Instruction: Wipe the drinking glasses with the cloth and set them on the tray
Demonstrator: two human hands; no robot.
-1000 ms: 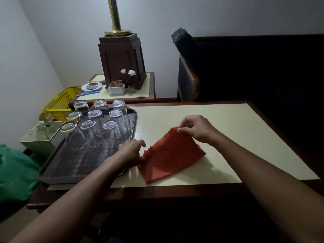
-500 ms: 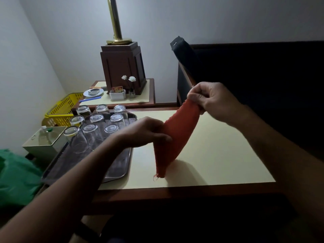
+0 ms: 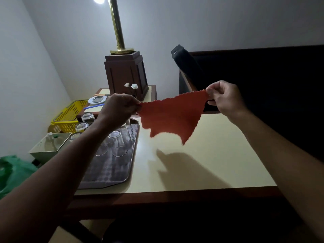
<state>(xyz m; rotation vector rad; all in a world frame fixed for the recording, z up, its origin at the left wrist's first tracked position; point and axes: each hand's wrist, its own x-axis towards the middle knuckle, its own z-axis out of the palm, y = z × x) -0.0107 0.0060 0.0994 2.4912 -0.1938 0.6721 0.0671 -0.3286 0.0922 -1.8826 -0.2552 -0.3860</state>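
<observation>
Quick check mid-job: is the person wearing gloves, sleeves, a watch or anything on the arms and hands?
Nothing worn shows. The left hand and right hand are bare: no gloves, rings or wristbands visible. The left forearm and right forearm are uncovered to the frame edge, no sleeve or watch. Dim light could hide small marks.

Glasses (image 3: 114, 137) crowd tray's (image 3: 112, 176) far end; near end bare.

Orange-red cloth (image 3: 171, 114) with zigzag edge; dark checker-patterned tray (image 3: 112, 170); pale yellow surface (image 3: 201, 165); yellow basket (image 3: 69, 114).
</observation>
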